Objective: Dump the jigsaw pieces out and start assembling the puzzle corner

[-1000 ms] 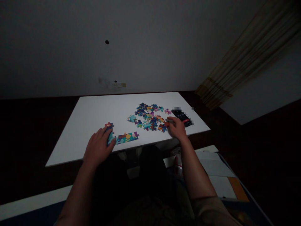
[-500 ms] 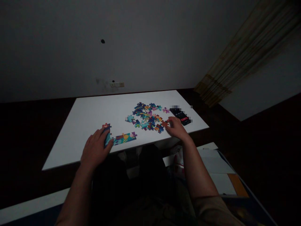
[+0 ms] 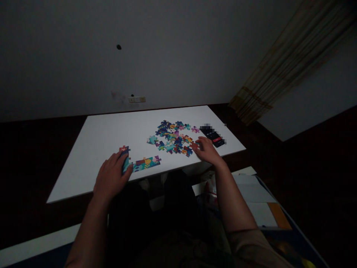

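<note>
My left hand [image 3: 111, 175] lies palm down on the table's near left part, fingers stretched over the side of a joined L-shaped puzzle section [image 3: 146, 163]. Its corner is partly covered by the fingers and thumb. My right hand [image 3: 207, 150] is at the right edge of a heap of loose jigsaw pieces [image 3: 174, 137]. Thumb and fingertips close on a reddish-brown puzzle piece [image 3: 195, 145], which appears to rest on the table. The heap is multicoloured, with several pieces overlapping.
A phone [image 3: 212, 136] with a lit timer lies just beyond my right hand on the white table [image 3: 106, 130]. A wall with a socket strip [image 3: 137, 99] rises behind. Right of my legs, papers [image 3: 259, 190] lie on a lower surface. A curtain [image 3: 267, 63] hangs at right.
The whole view has shifted slightly, so everything sits a little further left. Both hands keep nearly the same places on the puzzle section and the brown piece.
</note>
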Motion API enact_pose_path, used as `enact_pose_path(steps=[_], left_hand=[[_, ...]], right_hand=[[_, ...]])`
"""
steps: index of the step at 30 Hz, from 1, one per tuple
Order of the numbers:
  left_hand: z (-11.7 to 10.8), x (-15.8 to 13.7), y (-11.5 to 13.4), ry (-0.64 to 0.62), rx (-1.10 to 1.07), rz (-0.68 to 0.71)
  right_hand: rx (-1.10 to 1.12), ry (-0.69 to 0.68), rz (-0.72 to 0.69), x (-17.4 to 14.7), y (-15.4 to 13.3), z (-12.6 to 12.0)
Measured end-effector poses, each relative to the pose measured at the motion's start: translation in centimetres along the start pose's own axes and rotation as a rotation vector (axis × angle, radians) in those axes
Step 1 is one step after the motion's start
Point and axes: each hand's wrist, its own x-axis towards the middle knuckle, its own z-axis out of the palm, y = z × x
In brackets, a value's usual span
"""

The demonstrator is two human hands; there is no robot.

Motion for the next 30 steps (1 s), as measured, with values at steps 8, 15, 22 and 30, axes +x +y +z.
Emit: enact_pose_path(steps=[8,15,22,30], left_hand=[[-0.3,-0.1,0.3,0.004,-0.01,-0.008],[-0.7,-0.2,0.5,-0.014,-0.022,-0.033],[-0.6,-0.3,0.4,0.001,-0.028,-0.039],[-0.6,-0.2,0.2,-0.018,0.002,-0.061]], right_hand=[[0.046,0.031,0.011,-0.5,-0.1,0.4],[0.05,0.058,0.028,-0.4,-0.1,0.6],[0.101,0.212,-0.002,0.0,-4.8,0.9],[-0.012,-0.063,-0.316,3.9,-15.7,4.0]])
